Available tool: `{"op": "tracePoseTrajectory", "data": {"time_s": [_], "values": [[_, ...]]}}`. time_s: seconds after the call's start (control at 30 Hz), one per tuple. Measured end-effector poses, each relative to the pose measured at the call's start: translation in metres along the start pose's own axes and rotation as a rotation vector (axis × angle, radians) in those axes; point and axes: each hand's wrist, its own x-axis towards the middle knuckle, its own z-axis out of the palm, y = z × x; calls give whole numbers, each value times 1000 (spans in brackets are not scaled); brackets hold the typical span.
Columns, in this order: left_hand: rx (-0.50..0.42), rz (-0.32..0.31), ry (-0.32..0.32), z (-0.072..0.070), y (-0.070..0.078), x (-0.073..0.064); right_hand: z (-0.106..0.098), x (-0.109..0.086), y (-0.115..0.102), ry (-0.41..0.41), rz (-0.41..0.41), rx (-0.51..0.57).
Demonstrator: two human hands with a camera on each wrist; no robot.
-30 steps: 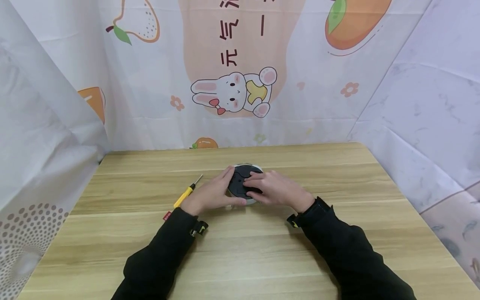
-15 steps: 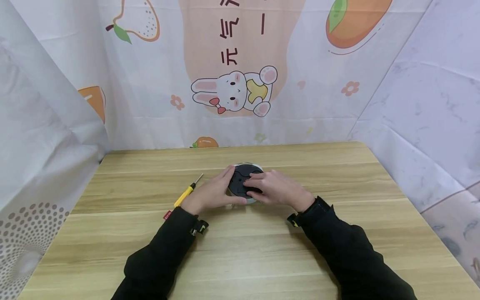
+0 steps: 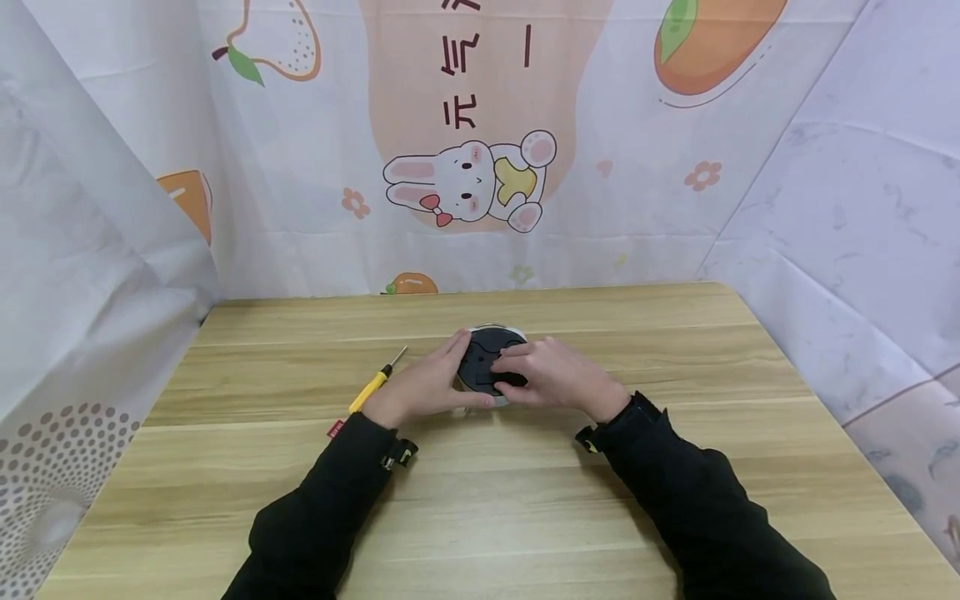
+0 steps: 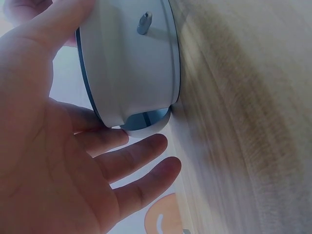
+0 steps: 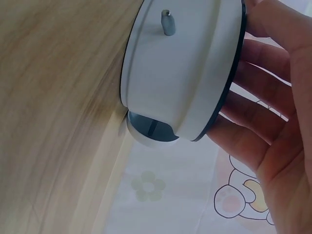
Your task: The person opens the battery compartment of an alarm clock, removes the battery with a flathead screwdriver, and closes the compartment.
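Observation:
What looks like a round white alarm clock (image 3: 480, 358) lies on the table with its black back up. Its white side (image 4: 129, 63) carries a short metal foot (image 5: 167, 23), and a ring-like part (image 5: 151, 129) sits at the far edge. My left hand (image 3: 427, 383) holds the clock from the left, thumb at the near side and fingers at the far side. From the right, my right hand (image 3: 558, 379) curls its fingers and thumb on the black back; the part between their tips is mostly hidden.
A yellow-handled screwdriver (image 3: 367, 392) lies just left of my left wrist, its metal tip pointing away. Near its handle end is a small red tag (image 3: 335, 428). Behind the wooden table (image 3: 637, 317) hangs a printed curtain (image 3: 300, 167).
The fingertips of my right hand have shifted slightly to the right on the black back. My left hand and the clock stay in place.

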Motion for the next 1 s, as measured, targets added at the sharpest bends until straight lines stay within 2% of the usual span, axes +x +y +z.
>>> {"op": "tracePoseTrajectory", "data": {"time_s": [0.43, 0.8, 1.0], "values": [[-18, 9, -1, -1, 1, 0, -6, -2, -1, -83, 64, 22], [-31, 21, 4, -1, 0, -1, -5, 0, -3, -84, 122, 20], [-30, 25, 1, -3, 0, -1, -4, 0, -3, -82, 121, 1]]}}
